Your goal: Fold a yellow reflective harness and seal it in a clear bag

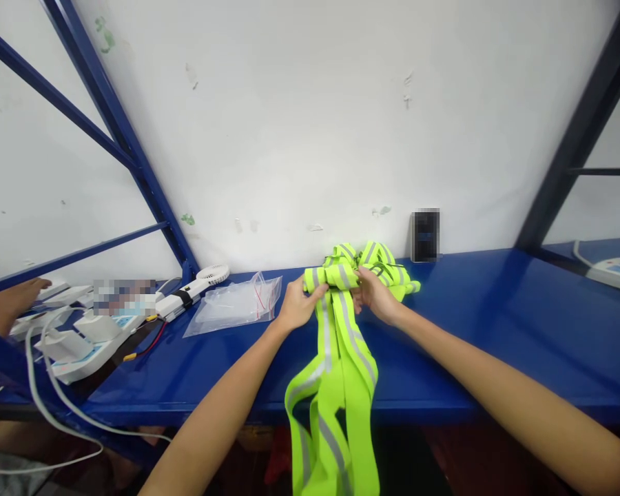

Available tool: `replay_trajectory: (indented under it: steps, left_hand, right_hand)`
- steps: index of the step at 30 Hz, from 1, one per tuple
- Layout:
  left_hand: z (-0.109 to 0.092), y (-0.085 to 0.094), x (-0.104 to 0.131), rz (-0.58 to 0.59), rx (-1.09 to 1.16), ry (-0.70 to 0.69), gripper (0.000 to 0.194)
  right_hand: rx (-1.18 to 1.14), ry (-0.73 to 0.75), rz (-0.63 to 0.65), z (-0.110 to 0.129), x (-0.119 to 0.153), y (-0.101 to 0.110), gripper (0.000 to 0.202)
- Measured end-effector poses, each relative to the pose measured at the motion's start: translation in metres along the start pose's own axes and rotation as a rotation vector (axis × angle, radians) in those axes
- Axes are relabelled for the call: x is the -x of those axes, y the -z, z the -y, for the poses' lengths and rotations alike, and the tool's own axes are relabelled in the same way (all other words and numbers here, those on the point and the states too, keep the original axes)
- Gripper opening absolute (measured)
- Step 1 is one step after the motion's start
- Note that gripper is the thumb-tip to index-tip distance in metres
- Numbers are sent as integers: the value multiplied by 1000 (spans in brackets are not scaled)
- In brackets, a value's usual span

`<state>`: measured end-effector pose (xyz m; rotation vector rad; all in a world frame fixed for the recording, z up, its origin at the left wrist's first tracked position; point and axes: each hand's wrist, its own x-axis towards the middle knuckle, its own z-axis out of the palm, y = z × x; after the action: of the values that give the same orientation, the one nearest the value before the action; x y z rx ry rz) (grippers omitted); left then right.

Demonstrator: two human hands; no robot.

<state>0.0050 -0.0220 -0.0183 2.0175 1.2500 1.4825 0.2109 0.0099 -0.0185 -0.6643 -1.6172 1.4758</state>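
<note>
A neon yellow reflective strap [359, 386] with silver stripes hangs in long loops over the front edge of the blue table. Its upper part is bunched into folds between my two hands. My left hand [300, 303] grips the left side of the folds, thumb in front. On the right side, my right hand [375, 296] pinches the same folds, with some fingers hidden behind the strap. Just beyond them lies a pile of more neon straps [379, 258] with dark thin edges, partly covered by the held folds.
Clear plastic bags [232, 303] and a white handheld fan [211, 275] lie left of my hands. Power strips with plugs [98, 327] and white cables crowd the far left, near another person's hand [15, 300]. A dark box [425, 235] leans on the wall. Blue posts [134, 162] frame the table [496, 331].
</note>
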Motion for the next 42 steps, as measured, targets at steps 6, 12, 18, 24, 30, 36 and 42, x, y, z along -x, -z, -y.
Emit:
replay_trajectory:
  steps: [6, 12, 18, 24, 30, 36, 42]
  left_hand:
    - [4, -8, -2, -42, 513, 387, 48]
    - [3, -21, 4, 124, 650, 449, 60]
    - [-3, -19, 5, 164, 805, 279, 70]
    - [4, -16, 2, 59, 579, 321, 40]
    - [7, -20, 1, -1, 649, 383, 42]
    - [3, -24, -1, -62, 812, 470, 42]
    - [-8, -24, 1, -33, 841, 511, 39]
  right_hand:
    - [665, 422, -157, 6, 12, -1, 72]
    - [754, 686, -122, 5, 11, 3, 47]
    - [397, 188, -227, 4, 7, -6, 26]
    - [-51, -44, -162, 4, 6, -13, 42]
    - [-34, -74, -75, -2, 6, -13, 40]
    - [-155, -20, -26, -4, 3, -9, 30]
    - [-54, 19, -83, -7, 1, -10, 30]
